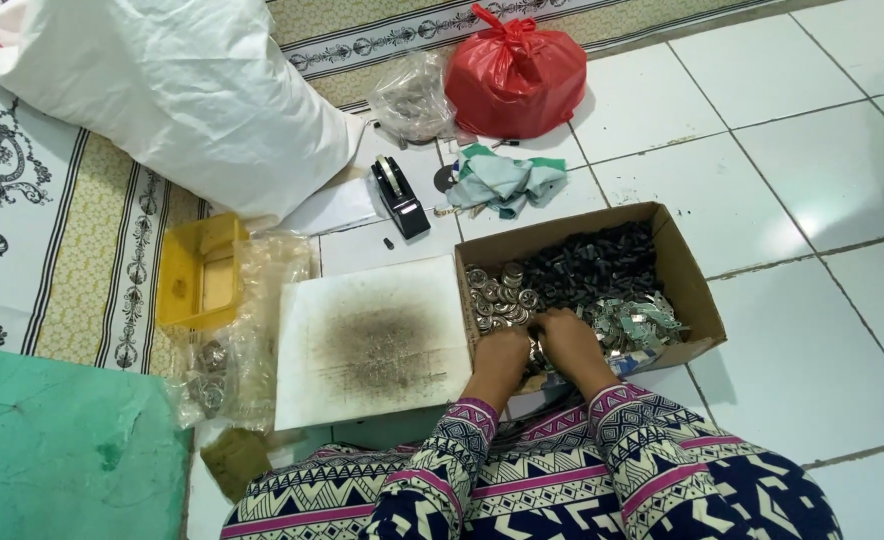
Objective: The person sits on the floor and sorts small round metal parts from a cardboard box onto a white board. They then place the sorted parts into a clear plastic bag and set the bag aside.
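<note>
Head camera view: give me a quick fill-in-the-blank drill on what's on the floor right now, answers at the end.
1. Both hands, the left hand and the right hand, reach into a cardboard ____ of small metal parts.
2. The tied plastic bag beyond the tape dispenser is ____ in colour.
3. The small plastic tray left of the smudged white board is ____.
4. The large sack at the top left is ____.

Answers: box; red; yellow; white

Single head view, steep downward tilt, near floor; cardboard box centre frame, forearms entering from bottom.
</note>
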